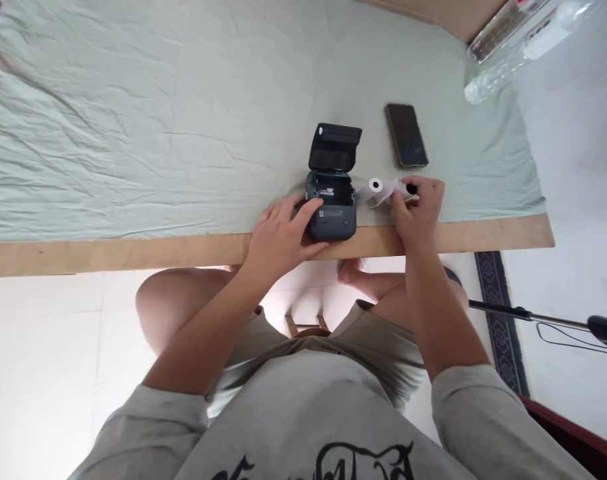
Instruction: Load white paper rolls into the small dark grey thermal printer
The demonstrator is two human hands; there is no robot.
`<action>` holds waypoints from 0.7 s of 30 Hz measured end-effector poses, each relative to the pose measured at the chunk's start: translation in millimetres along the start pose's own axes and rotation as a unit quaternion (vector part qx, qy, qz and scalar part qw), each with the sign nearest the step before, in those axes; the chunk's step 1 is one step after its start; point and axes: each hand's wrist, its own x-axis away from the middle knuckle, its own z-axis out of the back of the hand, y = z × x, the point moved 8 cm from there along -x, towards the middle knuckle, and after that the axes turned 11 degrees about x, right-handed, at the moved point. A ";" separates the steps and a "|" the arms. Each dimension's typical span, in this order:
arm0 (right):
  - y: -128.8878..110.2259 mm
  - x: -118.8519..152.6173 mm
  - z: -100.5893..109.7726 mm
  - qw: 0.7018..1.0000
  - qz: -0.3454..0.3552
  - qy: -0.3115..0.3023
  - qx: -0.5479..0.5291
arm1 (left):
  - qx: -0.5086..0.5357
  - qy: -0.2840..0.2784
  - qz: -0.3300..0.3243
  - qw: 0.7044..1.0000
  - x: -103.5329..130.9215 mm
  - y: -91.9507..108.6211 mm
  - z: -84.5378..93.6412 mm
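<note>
A small dark grey portable thermal printer [333, 225] sits at the table's front edge with its lid [334, 148] flipped up and its inner bay exposed. Around its left side curls my left hand [277, 237], the thumb lying on the top near the bay. To the right of the printer, my right hand [421, 212] pinches a small roll of white paper with a dark core between thumb and fingers. Its white paper [390, 191] shows between the fingers and a second white roll [371, 181], which stands on end beside the printer. Whether the two are joined I cannot tell.
A black smartphone [407, 135] lies behind my right hand. Clear plastic bottles [503, 72] lie at the back right by the wall, near a cardboard box [433, 12]. A pale green cloth [183, 120] covers the table up to its wooden front edge [108, 252].
</note>
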 end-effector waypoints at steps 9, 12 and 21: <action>2.9 5.3 -6.0 1.000 -0.009 -0.027 -0.007 | 0.005 -0.009 0.012 1.000 -0.5 -0.2 -0.1; 3.1 3.1 -4.7 0.999 -0.018 -0.019 0.029 | 0.011 -0.012 0.013 1.000 -0.8 0.2 0.1; 15.6 2.9 -5.4 0.999 -0.038 -0.001 -0.013 | 0.012 -0.014 0.015 1.000 0.8 0.0 -0.3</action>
